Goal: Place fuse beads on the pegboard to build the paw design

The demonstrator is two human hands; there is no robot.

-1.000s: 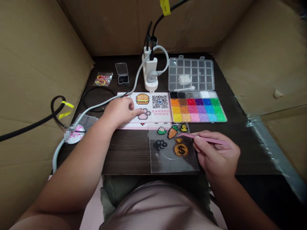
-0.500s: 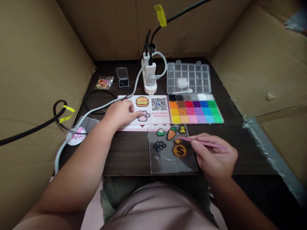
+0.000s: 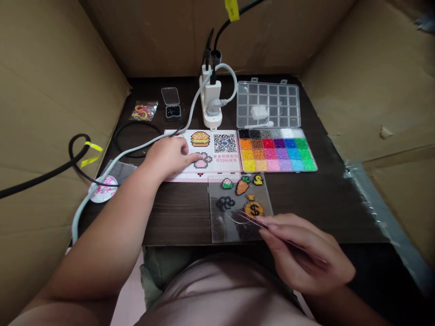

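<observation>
My left hand [image 3: 170, 156] rests on the printed pattern sheet [image 3: 227, 165], its index finger stretched onto the pink paw picture [image 3: 203, 161] and other fingers curled. Pinched in my right hand [image 3: 306, 253] are pink tweezers [image 3: 253, 219], whose tips are over the clear pegboard [image 3: 222, 228], below and left of the money bag bead figure [image 3: 254, 208]. The board also bears a carrot [image 3: 242, 185], a yellow duck [image 3: 258, 180], a green and white figure [image 3: 227, 183] and a black bead outline [image 3: 226, 203]. Whether the tips hold a bead cannot be made out.
Beyond the pegboard lies the bead box [image 3: 278, 154] with its clear lid [image 3: 268, 102] open. A power strip [image 3: 213, 106] stands at the back with cables. A small box of black beads [image 3: 173, 110], a bag [image 3: 144, 110] and a white dish [image 3: 103, 190] are leftward.
My right hand has moved down toward me, taking the tweezer tips from the money bag's top to its lower left. My left hand keeps its place on the sheet. The view has shifted slightly.
</observation>
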